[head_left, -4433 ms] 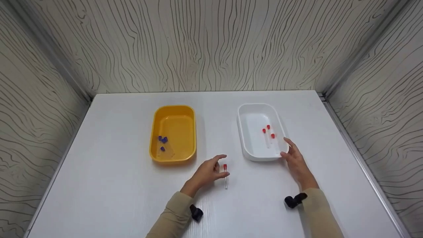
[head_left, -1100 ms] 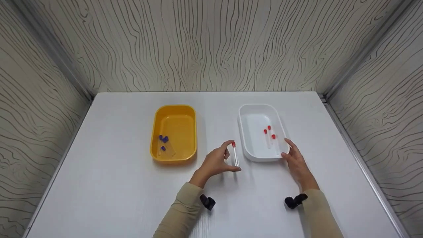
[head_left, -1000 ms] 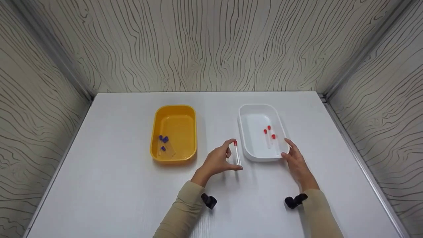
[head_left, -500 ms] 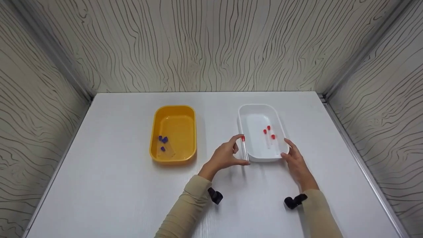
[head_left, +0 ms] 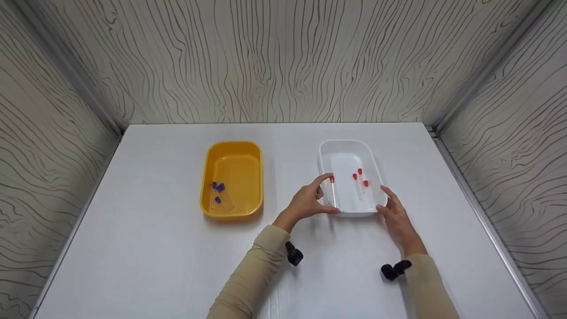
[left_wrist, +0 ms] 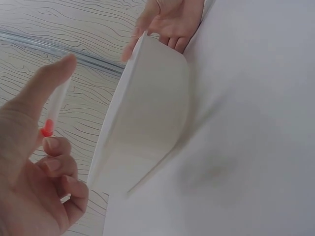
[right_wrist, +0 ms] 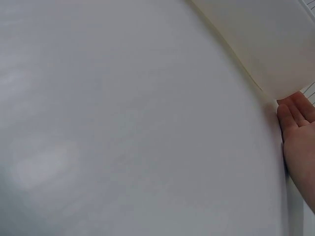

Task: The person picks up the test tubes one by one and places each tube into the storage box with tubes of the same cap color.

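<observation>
My left hand (head_left: 308, 200) pinches a clear test tube with a red cap (head_left: 334, 195) lengthwise, index finger at the cap and thumb at the bottom end. In the head view the tube overlaps the near left part of the white tray (head_left: 342, 158); the left wrist view shows the tube (left_wrist: 58, 105) level with the tray's rim, beside its outer wall. Inside the tray lie several red-capped tubes (head_left: 355, 176). My right hand (head_left: 399, 221) grips the tray's near right corner, thumb and index finger at the rim; in the right wrist view its other fingers (right_wrist: 295, 110) reach the underside.
A yellow tray (head_left: 241, 177) stands to the left on the white table (head_left: 155, 248), with several blue-capped tubes (head_left: 220, 188) in its near left corner. Patterned panels (head_left: 274, 62) enclose the table at the back and both sides.
My left hand has picked the red-capped tube up from the table and carried it right and forward to the white tray. The right hand has stayed at the tray's corner.
</observation>
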The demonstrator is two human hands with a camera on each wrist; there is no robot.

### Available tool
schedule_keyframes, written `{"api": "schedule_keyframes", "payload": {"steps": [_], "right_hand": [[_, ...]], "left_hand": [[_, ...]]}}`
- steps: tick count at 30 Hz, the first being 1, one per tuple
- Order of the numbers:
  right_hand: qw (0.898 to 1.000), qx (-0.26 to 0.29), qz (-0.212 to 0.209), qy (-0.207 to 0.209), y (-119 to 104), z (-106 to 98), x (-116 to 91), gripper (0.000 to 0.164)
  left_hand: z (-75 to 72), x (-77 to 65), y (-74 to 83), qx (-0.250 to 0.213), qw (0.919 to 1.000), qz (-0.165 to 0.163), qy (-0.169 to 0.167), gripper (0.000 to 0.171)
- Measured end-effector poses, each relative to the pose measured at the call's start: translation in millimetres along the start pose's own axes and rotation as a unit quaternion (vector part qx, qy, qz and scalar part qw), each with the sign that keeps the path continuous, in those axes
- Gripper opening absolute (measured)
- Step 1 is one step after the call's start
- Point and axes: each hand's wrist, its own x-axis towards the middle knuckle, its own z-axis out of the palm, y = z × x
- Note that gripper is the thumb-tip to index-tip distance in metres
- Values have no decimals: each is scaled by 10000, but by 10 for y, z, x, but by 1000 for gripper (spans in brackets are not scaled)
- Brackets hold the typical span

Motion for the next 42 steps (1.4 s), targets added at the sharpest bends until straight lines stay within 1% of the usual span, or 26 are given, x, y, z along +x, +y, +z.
{"api": "schedule_keyframes", "payload": {"steps": [4,11,16,25,31,37,42], "right_hand": [[10000,-46,71,-4,-15,3,-9,70],[10000,5,-62,-24,-15,0,-6,68],[10000,20,-65,-19,-9,-3,3,68],[9997,-214,102,93,-35,-4,-1,69],[10000,16,85,48,-28,1,10,68],[9999,-34,81,70,-30,19,6,68],[9999,-118,72,59,-29,20,-2,69]], "left_hand": [[19,48,-28,-32,9999,-132,-44,92],[52,115,-68,-198,9991,-363,-105,92],[91,169,-93,-235,9976,-639,-149,93],[145,225,-92,-182,9933,-1130,-182,95],[177,248,-104,-200,9901,-1374,-196,96],[187,256,-121,-365,9879,-1492,-216,96],[183,258,-142,-381,9879,-1478,-272,96]]}}
